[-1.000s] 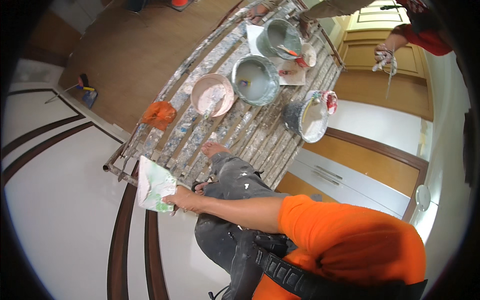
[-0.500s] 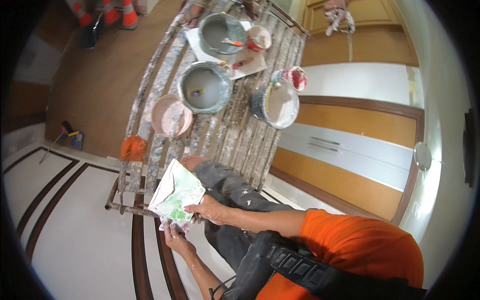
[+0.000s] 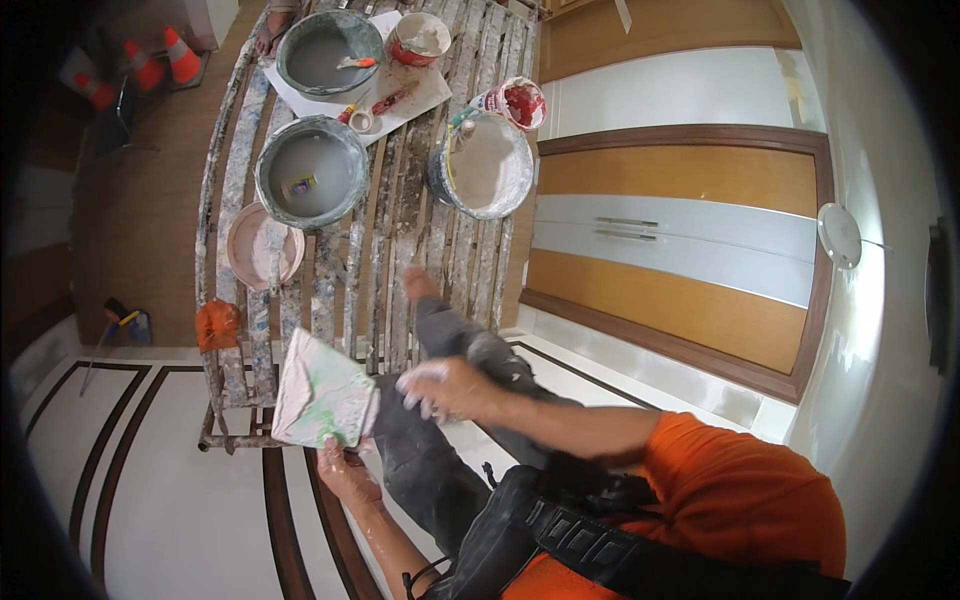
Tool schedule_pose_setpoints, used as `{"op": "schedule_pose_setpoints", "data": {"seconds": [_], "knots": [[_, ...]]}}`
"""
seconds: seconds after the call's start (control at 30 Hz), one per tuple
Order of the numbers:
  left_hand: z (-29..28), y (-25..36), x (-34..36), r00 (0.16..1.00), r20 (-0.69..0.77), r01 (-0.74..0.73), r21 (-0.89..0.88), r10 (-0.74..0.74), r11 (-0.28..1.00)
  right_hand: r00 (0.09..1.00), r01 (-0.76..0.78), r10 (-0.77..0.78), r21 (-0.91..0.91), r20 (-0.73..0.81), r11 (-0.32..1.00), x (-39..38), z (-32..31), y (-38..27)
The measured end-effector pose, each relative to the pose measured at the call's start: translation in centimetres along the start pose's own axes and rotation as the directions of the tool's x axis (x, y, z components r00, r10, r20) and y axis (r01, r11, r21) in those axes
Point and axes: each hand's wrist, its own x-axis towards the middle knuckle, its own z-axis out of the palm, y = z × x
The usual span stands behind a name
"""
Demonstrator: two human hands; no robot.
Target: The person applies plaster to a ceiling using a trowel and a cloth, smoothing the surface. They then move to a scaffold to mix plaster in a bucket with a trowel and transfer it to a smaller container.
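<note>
My left hand [image 3: 345,470] grips the lower corner of a squarish board [image 3: 322,390] smeared with pale pink and green paste. My right hand [image 3: 450,390] is just right of the board, blurred, its curled fingers covered by something whitish that I cannot make out. Below me a paint-spattered slatted platform [image 3: 350,300] bears a pink tub [image 3: 250,255], two grey tubs of cloudy liquid [image 3: 305,165] [image 3: 315,55], a dark bucket of pale paste [image 3: 475,170] and two red-and-white buckets [image 3: 515,100] [image 3: 415,45]. My bare foot [image 3: 420,285] rests on the slats.
An orange cloth [image 3: 217,322] hangs over the platform's side. A white sheet [image 3: 430,95] lies under some tubs. Traffic cones [image 3: 182,62] and a long-handled tool [image 3: 130,320] are on the floor at left. A co-worker's foot [image 3: 275,30] is at the top; cabinets [image 3: 670,270] stand right.
My left hand has come under the board and holds it. My right hand has left the board and moved right. The view has turned, and the co-worker's arm is out of sight.
</note>
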Motion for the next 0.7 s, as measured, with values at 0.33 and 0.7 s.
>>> {"op": "schedule_pose_setpoints", "data": {"seconds": [0.33,0.7], "knots": [[-1.1,-12.7,2.9,0.934,-0.319,0.169,-0.009,-0.163,0.986,0.326,0.323,-0.445,-0.344,-0.834,0.882,19.5,-44.0,-1.3],[6.8,-18.6,7.0,0.919,-0.352,0.212,0.060,-0.179,0.975,0.740,0.332,0.016,0.385,-0.672,0.861,37.8,-62.9,-8.0]]}}
